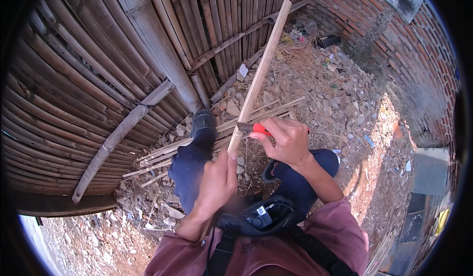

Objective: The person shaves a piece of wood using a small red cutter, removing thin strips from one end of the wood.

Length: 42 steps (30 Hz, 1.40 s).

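My left hand [217, 181] is closed around the near end of a long, pale wooden strip [259, 74], which slants up and away to the right. In my right hand [288, 140] is a knife with a red handle [261, 128], fingers wrapped round it. Its short dark blade [244, 126] lies across the strip, touching it a little beyond my left hand. The rest of the handle is partly hidden by my fingers. Below the strip, several thin split strips [167, 154] lie on the ground by my foot.
A bamboo wall [88, 74] with a round crossbar [123, 138] stands on the left. A brick wall [394, 44] rises at the far right. Stony rubble [315, 113] with litter covers the ground. An open black bag [268, 214] hangs at my waist.
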Motion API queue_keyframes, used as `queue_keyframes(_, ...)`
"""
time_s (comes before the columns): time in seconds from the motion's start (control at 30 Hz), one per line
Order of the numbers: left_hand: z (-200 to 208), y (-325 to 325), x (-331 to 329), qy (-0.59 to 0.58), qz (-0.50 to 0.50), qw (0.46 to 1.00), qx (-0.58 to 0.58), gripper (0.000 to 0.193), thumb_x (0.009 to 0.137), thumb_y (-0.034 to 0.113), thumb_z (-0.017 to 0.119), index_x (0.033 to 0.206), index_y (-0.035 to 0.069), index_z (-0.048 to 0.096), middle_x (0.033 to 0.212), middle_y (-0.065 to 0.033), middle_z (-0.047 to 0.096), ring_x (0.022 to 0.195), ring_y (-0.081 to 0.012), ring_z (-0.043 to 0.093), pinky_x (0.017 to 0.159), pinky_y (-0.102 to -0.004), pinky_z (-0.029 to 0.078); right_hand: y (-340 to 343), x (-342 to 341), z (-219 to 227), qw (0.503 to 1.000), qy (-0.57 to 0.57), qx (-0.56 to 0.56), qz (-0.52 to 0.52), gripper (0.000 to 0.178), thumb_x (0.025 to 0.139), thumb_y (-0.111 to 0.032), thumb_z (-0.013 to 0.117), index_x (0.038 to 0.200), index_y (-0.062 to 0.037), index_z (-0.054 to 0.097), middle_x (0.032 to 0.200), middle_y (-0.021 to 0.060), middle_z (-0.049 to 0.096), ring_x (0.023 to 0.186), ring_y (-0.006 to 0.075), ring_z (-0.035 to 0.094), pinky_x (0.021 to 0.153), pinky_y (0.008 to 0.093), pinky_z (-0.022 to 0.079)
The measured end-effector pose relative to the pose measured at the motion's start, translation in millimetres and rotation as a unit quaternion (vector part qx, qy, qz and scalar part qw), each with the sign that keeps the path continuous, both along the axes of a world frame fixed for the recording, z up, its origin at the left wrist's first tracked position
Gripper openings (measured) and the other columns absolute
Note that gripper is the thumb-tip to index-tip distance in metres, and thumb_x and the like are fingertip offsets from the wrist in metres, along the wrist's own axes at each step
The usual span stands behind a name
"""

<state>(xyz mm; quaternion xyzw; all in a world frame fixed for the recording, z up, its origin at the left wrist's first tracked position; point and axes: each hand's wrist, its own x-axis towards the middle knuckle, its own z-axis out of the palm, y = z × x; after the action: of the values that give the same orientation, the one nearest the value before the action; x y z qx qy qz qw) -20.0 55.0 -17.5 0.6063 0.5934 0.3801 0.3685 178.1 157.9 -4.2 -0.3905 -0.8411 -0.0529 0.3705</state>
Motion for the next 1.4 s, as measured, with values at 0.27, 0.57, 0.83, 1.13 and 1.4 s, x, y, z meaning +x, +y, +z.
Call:
queue_keyframes(0.27, -18.9, -0.4, -13.5, -0.196, -0.088, 0.974, -0.077, 0.035, 0.118, 0.031, 0.045, 0.096, 0.005, 0.053, 0.061, 0.0007, 0.046, 0.045, -0.0119, 0.043, 0.044, -0.0294, 0.034, 26.3, 53.7, 33.1, 0.988, 0.084, -0.123, 0.026, 0.030, 0.100, -0.036, 0.073, 0.098, -0.0063, 0.072, 0.069, 0.0075, 0.067, 0.056, 0.0287, 0.066, 0.052, 0.0384, 0.049)
queue_keyframes(0.57, -11.2, -5.0, -22.5, -0.410, -0.141, 0.870, -0.233, 0.040, 0.118, 0.045, 0.041, 0.095, 0.012, 0.046, 0.066, 0.0062, 0.036, 0.048, -0.0047, 0.032, 0.043, -0.0238, 0.026, -12.7, 10.8, -3.9, 0.982, 0.021, -0.105, 0.154, 0.037, 0.089, -0.043, 0.081, 0.088, -0.0079, 0.071, 0.073, 0.0063, 0.067, 0.060, 0.0287, 0.067, 0.054, 0.0382, 0.051)
queue_keyframes(0.83, -13.2, -6.4, -16.3, -0.395, -0.115, 0.886, -0.214, 0.039, 0.118, 0.042, 0.042, 0.094, 0.011, 0.046, 0.067, 0.0053, 0.039, 0.048, -0.0052, 0.034, 0.043, -0.0246, 0.027, -1.2, 12.9, -0.4, 0.984, -0.016, -0.081, 0.158, 0.037, 0.087, -0.044, 0.082, 0.086, -0.0092, 0.071, 0.071, 0.0047, 0.067, 0.061, 0.0273, 0.068, 0.055, 0.0371, 0.051)
queue_keyframes(1.13, -9.4, -1.3, -19.1, -0.397, -0.112, 0.884, -0.222, 0.039, 0.118, 0.039, 0.042, 0.093, 0.010, 0.047, 0.066, 0.0045, 0.040, 0.049, -0.0057, 0.035, 0.043, -0.0252, 0.028, -0.7, 7.3, -1.0, 0.994, -0.016, -0.018, 0.104, 0.036, 0.086, -0.045, 0.082, 0.083, -0.0116, 0.070, 0.069, 0.0027, 0.066, 0.059, 0.0244, 0.068, 0.053, 0.0365, 0.049)
queue_keyframes(1.4, -31.7, -28.8, -23.4, -0.297, -0.142, 0.928, -0.174, 0.039, 0.118, 0.040, 0.041, 0.092, 0.011, 0.045, 0.066, 0.0059, 0.038, 0.047, -0.0038, 0.032, 0.041, -0.0231, 0.028, 62.9, 78.5, 22.0, 0.960, 0.160, -0.056, -0.224, 0.039, 0.106, -0.041, 0.064, 0.098, -0.0032, 0.073, 0.064, 0.0064, 0.057, 0.055, 0.0174, 0.055, 0.054, 0.0359, 0.040)
